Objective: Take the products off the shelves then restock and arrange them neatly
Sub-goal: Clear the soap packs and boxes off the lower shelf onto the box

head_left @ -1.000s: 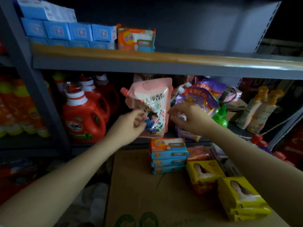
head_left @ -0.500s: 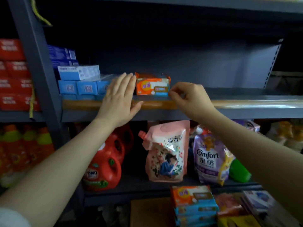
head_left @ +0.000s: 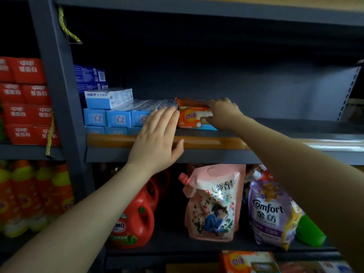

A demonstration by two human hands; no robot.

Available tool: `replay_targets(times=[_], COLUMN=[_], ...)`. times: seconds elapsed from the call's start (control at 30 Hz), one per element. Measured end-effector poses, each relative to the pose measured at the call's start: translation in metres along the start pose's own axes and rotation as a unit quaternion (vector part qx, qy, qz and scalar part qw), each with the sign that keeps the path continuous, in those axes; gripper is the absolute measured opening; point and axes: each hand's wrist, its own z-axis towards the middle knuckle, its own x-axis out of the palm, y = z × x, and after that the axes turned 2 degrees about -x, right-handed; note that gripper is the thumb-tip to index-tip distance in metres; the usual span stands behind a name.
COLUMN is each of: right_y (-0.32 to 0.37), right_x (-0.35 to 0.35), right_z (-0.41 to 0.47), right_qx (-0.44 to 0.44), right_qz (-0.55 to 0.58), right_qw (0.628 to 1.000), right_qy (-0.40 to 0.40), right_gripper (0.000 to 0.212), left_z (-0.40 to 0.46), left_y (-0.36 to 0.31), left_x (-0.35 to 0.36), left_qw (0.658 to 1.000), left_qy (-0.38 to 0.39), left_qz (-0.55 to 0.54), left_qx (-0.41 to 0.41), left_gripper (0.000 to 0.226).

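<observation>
My right hand [head_left: 223,113] grips the orange soap pack [head_left: 194,117] at its right end, fingers over the top, on the shelf [head_left: 197,141]; its long side lies along the shelf edge. My left hand [head_left: 157,141], open and flat, hovers just left of it, before the blue boxes [head_left: 120,117].

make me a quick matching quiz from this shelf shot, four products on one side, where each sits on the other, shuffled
Things:
1. orange soap pack
2. pink pouch
3. blue boxes
4. red detergent jug

Places:
A. lower shelf, left of the purple Comfort pouch
B. upper shelf, under the right hand
C. lower shelf, below the left hand
D. upper shelf, left of the soap pack

Pairs: 1-B, 2-A, 3-D, 4-C
</observation>
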Motion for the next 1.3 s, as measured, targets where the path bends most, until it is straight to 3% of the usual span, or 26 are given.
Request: replay_targets(times=[0.2, 0.33, 0.4, 0.47, 0.57, 0.67, 0.77, 0.83, 0.9, 0.97, 1.03, 1.17, 1.23, 1.3], right_y=[0.001, 0.001, -0.002, -0.006, -0.005, -0.006, -0.009, -0.01, -0.014, -0.022, -0.031, -0.04, -0.039, -0.039], right_x=[0.001, -0.003, -0.009, -0.018, -0.034, -0.038, -0.033, -0.029, -0.025, -0.02, -0.016, -0.025, -0.032, -0.039], right_z=[0.0, -0.008, -0.018, -0.034, -0.073, -0.114, -0.145, -0.162, -0.174, -0.18, -0.185, -0.196, -0.201, -0.206], right_qx=[-0.005, 0.009, 0.0, -0.024, -0.032, -0.041, -0.047, -0.05, -0.044, -0.036, -0.033, -0.082, -0.142, -0.166], right_qz=[-0.13, -0.017, 0.047, 0.136, 0.34, 0.44, 0.534, 0.602, 0.629, 0.606, 0.538, 0.361, 0.287, 0.273], right_qw=[0.991, 0.999, 0.992, 0.969, 0.908, 0.868, 0.828, 0.788, 0.769, 0.789, 0.837, 0.91, 0.922, 0.925], right_qy=[-0.034, -0.032, -0.114, -0.206, -0.243, -0.225, -0.167, -0.124, -0.101, -0.091, -0.099, -0.185, -0.218, -0.207], right_gripper=[0.059, 0.047, 0.038, 0.035, 0.038, 0.036, 0.031, 0.027, 0.027, 0.03, 0.037, 0.04, 0.041, 0.039], left_z=[-0.001, 0.0, 0.0, 0.0, 0.0, 0.0, 0.0, -0.005, -0.01, -0.013, -0.015, -0.027, -0.036, -0.043], left_y=[0.0, 0.0, 0.0, -0.001, -0.002, -0.012, -0.037, -0.055, -0.068, -0.076, -0.077, -0.075, -0.077, -0.078], left_x=[0.0, -0.002, -0.003, -0.005, -0.009, -0.018, -0.046, -0.068, -0.085, -0.093, -0.092, -0.075, -0.066, -0.058], left_qw=[1.0, 1.0, 1.0, 0.999, 0.997, 0.988, 0.931, 0.884, 0.878, 0.886, 0.898, 0.926, 0.926, 0.9], left_qy=[-0.011, -0.003, 0.005, 0.015, 0.032, 0.008, -0.042, -0.088, -0.091, -0.078, -0.07, -0.042, -0.03, -0.012], left_qz=[-0.003, -0.009, -0.007, -0.012, -0.045, -0.129, -0.333, -0.448, -0.467, -0.455, -0.434, -0.375, -0.376, -0.43], left_qx=[-0.002, -0.011, -0.019, -0.032, -0.049, -0.087, -0.143, -0.106, -0.056, -0.035, -0.026, -0.004, -0.022, -0.067], left_gripper=[0.062, 0.062, 0.063, 0.065, 0.072, 0.082, 0.087, 0.078, 0.068, 0.061, 0.055, 0.047, 0.042, 0.038])
